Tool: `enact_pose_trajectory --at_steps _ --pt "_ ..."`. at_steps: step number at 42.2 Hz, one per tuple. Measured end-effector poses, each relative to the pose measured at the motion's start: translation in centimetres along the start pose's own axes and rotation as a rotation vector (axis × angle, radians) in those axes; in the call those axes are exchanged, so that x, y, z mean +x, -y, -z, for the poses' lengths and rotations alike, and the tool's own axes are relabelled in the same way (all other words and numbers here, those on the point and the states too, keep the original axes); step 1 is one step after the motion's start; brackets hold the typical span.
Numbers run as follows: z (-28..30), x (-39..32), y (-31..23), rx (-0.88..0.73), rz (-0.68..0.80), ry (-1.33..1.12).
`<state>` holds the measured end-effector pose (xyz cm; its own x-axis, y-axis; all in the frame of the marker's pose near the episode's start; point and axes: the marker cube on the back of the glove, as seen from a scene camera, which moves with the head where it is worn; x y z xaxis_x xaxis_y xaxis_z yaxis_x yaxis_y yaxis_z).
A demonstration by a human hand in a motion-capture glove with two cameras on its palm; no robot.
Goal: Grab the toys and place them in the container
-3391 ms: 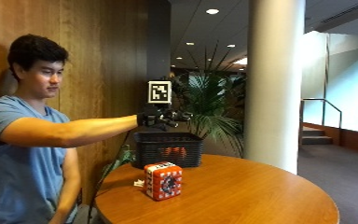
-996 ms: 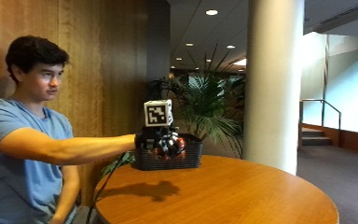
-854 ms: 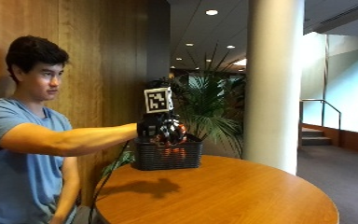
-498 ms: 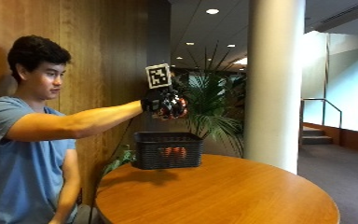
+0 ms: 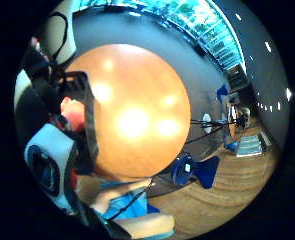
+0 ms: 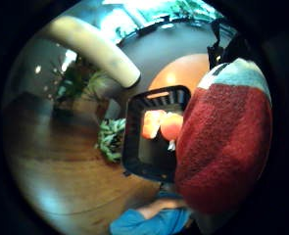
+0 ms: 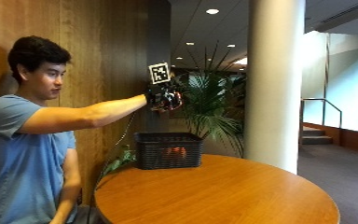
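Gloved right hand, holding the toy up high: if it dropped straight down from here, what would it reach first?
Probably the black woven basket directly below the gloved right hand gripping the red plush toy; orange toys already lie inside, though depth is uncertain.

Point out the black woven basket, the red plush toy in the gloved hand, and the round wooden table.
Black woven basket (image 7: 168,151): outside view, on its front wall.
Red plush toy (image 6: 222,147): right thumb side palm view, on its fuzzy red body.
Round wooden table (image 7: 229,196): outside view, on its bare top.

One black basket (image 7: 168,150), two orange toys (image 6: 159,124) inside, one red-and-white toy (image 6: 222,142)
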<state>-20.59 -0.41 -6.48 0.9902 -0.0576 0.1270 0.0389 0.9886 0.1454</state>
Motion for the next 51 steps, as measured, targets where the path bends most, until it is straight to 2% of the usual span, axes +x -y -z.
enact_pose_trajectory --at_steps 3,6,11,18,25,30,34,35,39,41,47,51 --pt "-1.3 -1.4 0.2 -0.020 -0.032 -0.038" --pt "-2.7 -2.0 0.3 -0.073 -0.146 -0.058" --pt "-3.9 0.7 -2.1 -0.188 0.084 0.007" --pt "-5.5 1.4 -3.2 -0.297 0.105 0.029" --pt "-6.0 1.8 -2.9 -0.306 0.108 0.045" --pt "-5.8 2.1 -2.1 -0.254 0.068 -0.027" --pt "-6.0 -0.6 0.0 -0.203 -0.141 -0.050" --pt "-6.1 -0.2 0.1 -0.198 -0.159 -0.060" --pt "-6.5 4.3 -0.8 -0.195 -0.046 -0.149" --pt "-6.5 6.4 -1.1 -0.187 -0.040 -0.165" --pt "-6.3 13.3 -2.0 -0.161 -0.187 -0.238" --pt "-6.3 16.2 -2.7 -0.161 -0.236 -0.197"
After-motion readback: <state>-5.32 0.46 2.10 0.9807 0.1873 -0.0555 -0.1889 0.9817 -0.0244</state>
